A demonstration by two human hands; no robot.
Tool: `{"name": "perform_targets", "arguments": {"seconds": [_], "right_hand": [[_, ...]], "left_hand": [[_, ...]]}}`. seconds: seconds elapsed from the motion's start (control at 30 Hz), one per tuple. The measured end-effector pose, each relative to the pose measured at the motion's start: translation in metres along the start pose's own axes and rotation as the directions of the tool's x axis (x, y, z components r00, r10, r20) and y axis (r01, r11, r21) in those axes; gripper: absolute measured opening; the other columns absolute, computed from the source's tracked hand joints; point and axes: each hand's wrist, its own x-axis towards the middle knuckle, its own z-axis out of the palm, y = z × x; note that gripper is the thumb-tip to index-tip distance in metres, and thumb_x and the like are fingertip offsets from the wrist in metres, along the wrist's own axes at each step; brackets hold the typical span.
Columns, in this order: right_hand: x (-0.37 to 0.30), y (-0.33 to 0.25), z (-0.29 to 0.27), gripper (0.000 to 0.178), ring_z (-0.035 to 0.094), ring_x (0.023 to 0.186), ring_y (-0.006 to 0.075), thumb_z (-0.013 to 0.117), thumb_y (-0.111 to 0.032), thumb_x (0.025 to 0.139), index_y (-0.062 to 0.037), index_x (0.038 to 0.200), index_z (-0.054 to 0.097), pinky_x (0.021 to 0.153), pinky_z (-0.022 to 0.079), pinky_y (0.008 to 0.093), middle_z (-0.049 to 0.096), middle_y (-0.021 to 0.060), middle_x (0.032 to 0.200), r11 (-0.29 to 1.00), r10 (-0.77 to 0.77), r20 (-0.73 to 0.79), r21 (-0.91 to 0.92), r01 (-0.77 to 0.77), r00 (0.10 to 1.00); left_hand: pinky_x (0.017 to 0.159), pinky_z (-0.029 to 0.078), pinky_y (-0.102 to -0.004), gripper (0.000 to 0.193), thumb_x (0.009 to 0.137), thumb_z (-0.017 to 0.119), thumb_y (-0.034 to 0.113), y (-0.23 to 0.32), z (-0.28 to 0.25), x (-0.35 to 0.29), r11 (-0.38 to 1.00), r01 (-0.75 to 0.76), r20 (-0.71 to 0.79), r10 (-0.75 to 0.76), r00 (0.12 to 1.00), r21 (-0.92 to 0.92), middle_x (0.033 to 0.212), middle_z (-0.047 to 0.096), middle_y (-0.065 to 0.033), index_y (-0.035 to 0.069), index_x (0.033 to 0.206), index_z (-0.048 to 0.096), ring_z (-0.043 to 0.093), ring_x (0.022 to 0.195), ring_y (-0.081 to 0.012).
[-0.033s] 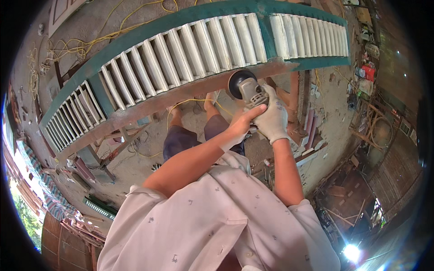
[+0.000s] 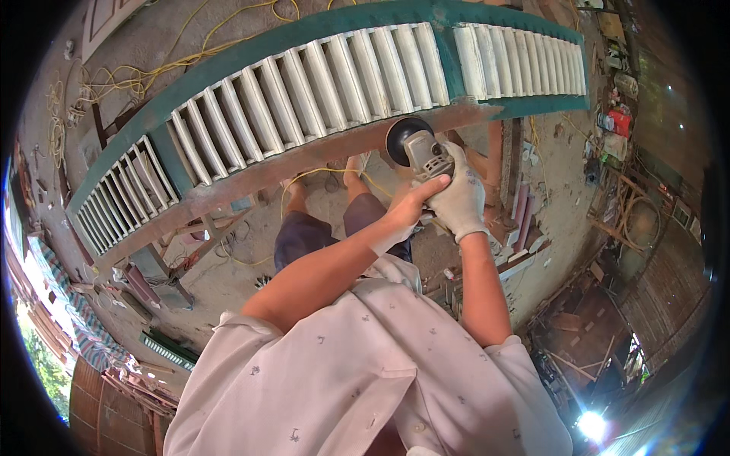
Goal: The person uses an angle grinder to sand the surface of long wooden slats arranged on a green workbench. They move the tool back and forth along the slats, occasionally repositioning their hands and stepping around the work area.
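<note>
An angle grinder (image 2: 428, 156) with a grey head and a round black disc (image 2: 409, 141) is held in both my hands. My right hand (image 2: 462, 199), in a pale work glove, is closed round its body. My left hand (image 2: 413, 204) grips it from the left, its thumb lying over the tool; its other fingers are mostly hidden. The disc is at the near, bare brown edge (image 2: 327, 148) of a long green louvered shutter (image 2: 450, 57) with whitish slats (image 2: 319, 87). Whether the disc touches the wood, I cannot tell.
Yellow cord (image 2: 144, 76) lies tangled on the floor beyond the shutter, and more runs by my feet. Wood pieces (image 2: 523, 216) lie to the right under the shutter. Another green louvered piece (image 2: 169, 349) rests at the lower left. A bright lamp (image 2: 591, 425) shines at the lower right.
The grinder and my hands have shifted very slightly to the right along the shutter's edge. My grip is the same.
</note>
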Motion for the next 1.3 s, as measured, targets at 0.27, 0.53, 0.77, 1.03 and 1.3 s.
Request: {"name": "perform_targets", "arguments": {"seconds": [0.27, 0.53, 0.77, 1.03, 1.3], "right_hand": [[-0.012, -0.049, 0.057, 0.078, 0.074, 0.108, 0.0462, 0.083, -0.035, 0.080, -0.0169, 0.149, 0.053, 0.092, 0.057, 0.0555, 0.077, 0.0224, 0.118, 0.992, -0.128, 0.126, 0.007, 0.128, 0.984], [0.010, -0.006, 0.018, 0.079, 0.074, 0.112, 0.0440, 0.081, -0.032, 0.081, -0.0166, 0.152, 0.050, 0.095, 0.056, 0.0547, 0.076, 0.0218, 0.123, 0.999, -0.042, 0.080, 0.024, 0.041, 0.996], [0.026, 0.030, -0.024, 0.075, 0.074, 0.106, 0.0468, 0.082, -0.033, 0.082, -0.0205, 0.149, 0.051, 0.092, 0.057, 0.0542, 0.077, 0.0223, 0.115, 1.000, -0.008, 0.032, 0.014, 0.007, 0.999], [0.044, 0.081, -0.057, 0.077, 0.075, 0.109, 0.0446, 0.087, -0.037, 0.079, -0.0188, 0.147, 0.055, 0.094, 0.057, 0.0520, 0.077, 0.0213, 0.118, 1.000, -0.008, -0.136, 0.017, 0.011, 0.991], [0.041, 0.069, -0.053, 0.080, 0.075, 0.112, 0.0429, 0.089, -0.037, 0.077, -0.0159, 0.146, 0.056, 0.096, 0.058, 0.0503, 0.077, 0.0196, 0.121, 0.999, 0.011, -0.102, 0.036, -0.007, 0.995]], "left_hand": [[0.108, 0.053, -0.0380, 0.060, 0.101, 0.074, 0.035, 0.014, -0.057, -0.061, 0.969, -0.220, -0.060, 0.214, 0.975, -0.110, 0.138, 0.068, -0.0097, 0.004, 0.150, 0.057, 0.067, 0.125, -0.0219], [0.107, 0.052, -0.0362, 0.058, 0.100, 0.075, 0.031, 0.004, -0.013, -0.011, 0.976, -0.201, -0.038, 0.199, 0.979, -0.078, 0.137, 0.069, -0.0120, 0.001, 0.148, 0.058, 0.068, 0.122, -0.0224], [0.098, 0.055, -0.0355, 0.055, 0.101, 0.075, 0.040, -0.015, 0.020, 0.037, 0.988, -0.154, 0.009, 0.153, 0.988, 0.031, 0.123, 0.074, -0.0087, 0.003, 0.140, 0.065, 0.071, 0.112, -0.0212], [0.103, 0.053, -0.0427, 0.068, 0.099, 0.071, 0.059, -0.016, 0.070, 0.085, 0.979, 0.002, 0.111, -0.026, 0.994, 0.206, 0.130, 0.071, -0.0089, 0.006, 0.141, 0.065, 0.068, 0.121, -0.0243], [0.111, 0.050, -0.0488, 0.075, 0.097, 0.072, 0.059, -0.008, 0.068, 0.069, 0.978, 0.019, 0.072, -0.035, 0.997, 0.210, 0.136, 0.069, -0.0134, 0.004, 0.146, 0.061, 0.065, 0.126, -0.0282]]}}
